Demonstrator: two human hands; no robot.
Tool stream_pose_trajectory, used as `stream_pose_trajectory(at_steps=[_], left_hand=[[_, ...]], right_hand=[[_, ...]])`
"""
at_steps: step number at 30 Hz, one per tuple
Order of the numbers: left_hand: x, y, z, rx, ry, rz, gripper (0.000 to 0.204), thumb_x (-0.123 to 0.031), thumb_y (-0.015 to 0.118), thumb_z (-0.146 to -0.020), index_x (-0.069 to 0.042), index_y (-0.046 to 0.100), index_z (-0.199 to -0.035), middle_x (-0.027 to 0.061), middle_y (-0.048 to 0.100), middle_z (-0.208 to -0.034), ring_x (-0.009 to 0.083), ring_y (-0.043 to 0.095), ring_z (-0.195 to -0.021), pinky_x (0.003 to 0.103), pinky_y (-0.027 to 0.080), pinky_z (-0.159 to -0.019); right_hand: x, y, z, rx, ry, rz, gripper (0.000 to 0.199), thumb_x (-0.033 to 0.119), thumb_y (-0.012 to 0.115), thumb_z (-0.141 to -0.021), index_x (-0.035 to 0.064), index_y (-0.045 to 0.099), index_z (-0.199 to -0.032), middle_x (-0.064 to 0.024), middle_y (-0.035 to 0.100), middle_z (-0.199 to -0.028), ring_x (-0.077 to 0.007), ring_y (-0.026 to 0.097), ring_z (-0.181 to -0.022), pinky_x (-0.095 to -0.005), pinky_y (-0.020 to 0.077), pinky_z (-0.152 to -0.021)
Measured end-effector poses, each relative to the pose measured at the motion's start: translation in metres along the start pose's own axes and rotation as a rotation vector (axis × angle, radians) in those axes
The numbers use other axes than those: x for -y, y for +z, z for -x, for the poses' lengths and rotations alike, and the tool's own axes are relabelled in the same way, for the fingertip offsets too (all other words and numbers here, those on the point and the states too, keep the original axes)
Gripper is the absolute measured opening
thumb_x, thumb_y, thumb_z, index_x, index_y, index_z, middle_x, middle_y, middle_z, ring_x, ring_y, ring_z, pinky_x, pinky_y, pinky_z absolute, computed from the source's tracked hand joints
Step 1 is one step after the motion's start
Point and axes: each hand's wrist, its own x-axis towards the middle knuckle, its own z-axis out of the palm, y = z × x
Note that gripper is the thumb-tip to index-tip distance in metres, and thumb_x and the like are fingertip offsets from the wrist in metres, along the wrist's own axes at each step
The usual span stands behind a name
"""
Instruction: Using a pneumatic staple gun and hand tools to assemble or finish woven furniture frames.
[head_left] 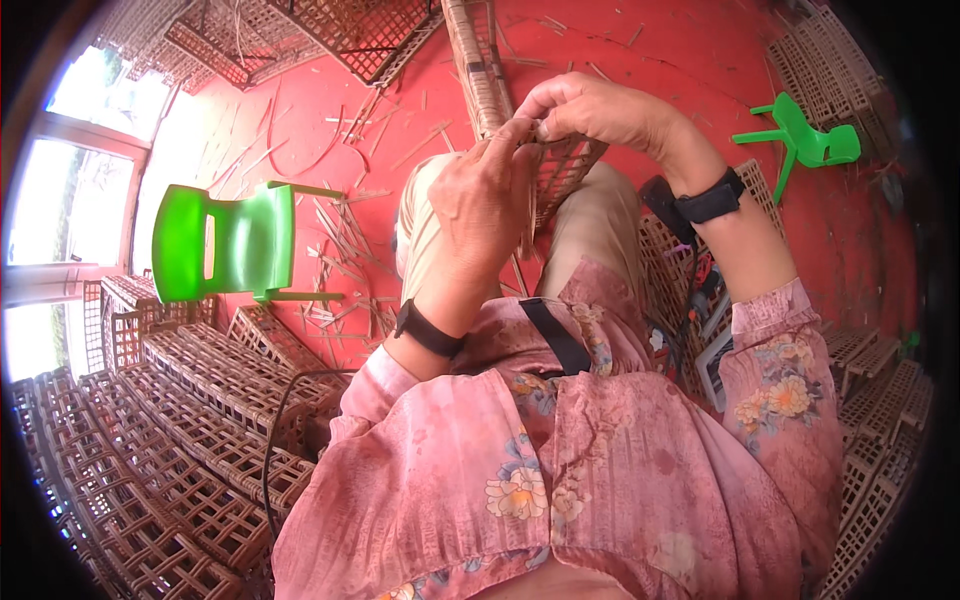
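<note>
A woven basket is propped at a person's knees, to the right of a green chair. The right hand pinches the basket's edge between thumb and forefinger; the left hand presses close, fingers bent (its back hides whatever it may grip). Loose strips litter the red floor beside the chair, stacked baskets crowd its near side, and a second green seat stands far to its right.
</note>
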Motion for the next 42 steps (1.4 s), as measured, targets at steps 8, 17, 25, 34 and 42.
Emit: stream_pose_trajectory(at_steps=[8, 17, 25, 34, 42], left_hand=[[0.006, -0.013, -0.017, -0.199, 0.382, 0.029, 0.018, -0.001, 0.07, -0.08, -0.007, 0.07, -0.097, 0.0069, 0.069, -0.088, 0.0238, 0.066, -0.082, 0.033, 0.05, -0.073], [-0.084, -0.174, -0.089, -0.383, 0.791, -0.189, 0.019, -0.009, 0.048, -0.097, 0.007, 0.058, -0.096, 0.0216, 0.068, -0.087, 0.0268, 0.068, -0.071, 0.035, 0.059, -0.069], [-0.099, -0.09, -0.223, -0.313, 0.404, 0.836, 0.01, -0.008, 0.067, -0.085, -0.002, 0.07, -0.092, 0.0033, 0.066, -0.075, 0.012, 0.06, -0.066, 0.026, 0.046, -0.061], [-0.005, -0.028, -0.309, -0.346, 0.236, 0.163, 0.018, -0.018, 0.067, -0.078, -0.003, 0.071, -0.086, 0.0132, 0.07, -0.073, 0.0241, 0.067, -0.066, 0.037, 0.051, -0.065], [0.023, 0.009, -0.309, -0.161, 0.172, 0.124, 0.019, -0.022, 0.066, -0.077, -0.005, 0.073, -0.082, 0.0157, 0.068, -0.07, 0.0285, 0.069, -0.069, 0.038, 0.053, -0.067]], right_hand=[[-0.006, 0.002, -0.005, -0.043, -0.041, -0.072, 0.033, 0.011, 0.06, -0.079, -0.0042, 0.068, -0.108, -0.0048, 0.066, -0.087, -0.012, 0.061, -0.078, -0.0284, 0.0506, -0.072], [0.0, 0.004, -0.001, 0.014, -0.004, -0.103, 0.032, 0.008, 0.06, -0.082, -0.005, 0.066, -0.11, -0.005, 0.066, -0.087, -0.0132, 0.061, -0.076, -0.0292, 0.0511, -0.071], [-0.015, 0.007, 0.004, -0.064, -0.092, -0.129, 0.021, 0.008, 0.061, -0.079, -0.0025, 0.067, -0.096, -0.0016, 0.065, -0.083, -0.0098, 0.059, -0.081, -0.0274, 0.0499, -0.076], [-0.003, 0.06, 0.03, -0.915, -0.631, 0.526, 0.046, 0.018, 0.078, -0.075, 0.0054, 0.06, -0.116, -0.0084, 0.058, -0.11, -0.0237, 0.059, -0.102, -0.0353, 0.0511, -0.089], [-0.008, 0.078, 0.028, -0.875, -0.561, 0.815, 0.042, 0.014, 0.075, -0.074, 0.0048, 0.062, -0.112, -0.0084, 0.058, -0.112, -0.0267, 0.057, -0.103, -0.0406, 0.0487, -0.088]])
